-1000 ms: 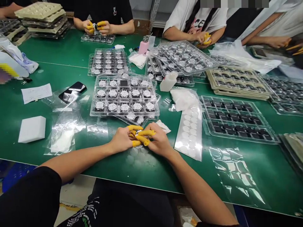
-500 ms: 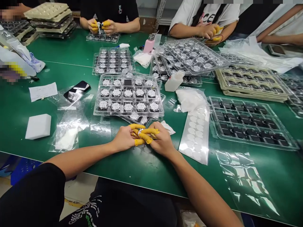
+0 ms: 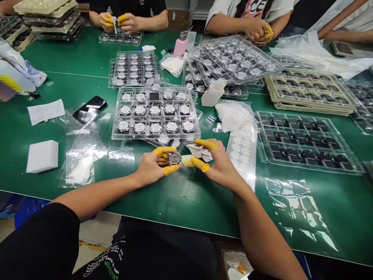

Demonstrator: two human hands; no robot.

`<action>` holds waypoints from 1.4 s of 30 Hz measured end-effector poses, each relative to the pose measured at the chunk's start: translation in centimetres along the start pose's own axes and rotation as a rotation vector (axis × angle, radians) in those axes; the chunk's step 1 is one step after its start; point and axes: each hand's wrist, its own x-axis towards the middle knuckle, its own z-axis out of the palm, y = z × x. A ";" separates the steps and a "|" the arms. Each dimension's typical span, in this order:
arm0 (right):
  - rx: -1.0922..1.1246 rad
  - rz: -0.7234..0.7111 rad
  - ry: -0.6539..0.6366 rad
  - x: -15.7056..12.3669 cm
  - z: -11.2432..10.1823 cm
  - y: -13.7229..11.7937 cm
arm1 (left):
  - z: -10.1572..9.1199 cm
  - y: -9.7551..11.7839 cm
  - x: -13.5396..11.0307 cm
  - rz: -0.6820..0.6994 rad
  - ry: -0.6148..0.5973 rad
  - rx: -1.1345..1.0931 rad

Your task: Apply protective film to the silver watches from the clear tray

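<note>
My left hand, yellow finger cots on its fingertips, pinches a round silver watch head by its edge. The printed face of the watch head, with a CE mark, is turned up toward me. Just to the right, my right hand is open, its yellow-covered thumb and forefinger spread apart. A pale yellowish strip shows between the watch head and my right thumb; what it is I cannot tell. Beyond my hands lies a clear tray of similar watch heads, with one dark square in its back row.
White crumpled tissue lies behind my right hand, near a sheet of round white stickers. On the right is a tray of black pieces. Leftward are a phone and a white foam block. Co-workers sit opposite.
My right hand has drawn away to the right and its fingers have spread. The watch head, mostly covered by fingers before, now shows plainly in my left hand.
</note>
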 end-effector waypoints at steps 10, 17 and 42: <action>0.218 0.201 -0.193 -0.2 0.2 -1.8 | -1.0 -1.3 0.7 0.595 -0.055 0.369; 0.211 -0.060 -0.128 0.2 -0.5 -1.6 | -0.9 -1.3 0.4 0.650 -0.121 0.439; 0.453 0.377 0.173 0.0 1.7 -2.4 | -0.5 -0.4 -0.1 0.336 -0.176 0.327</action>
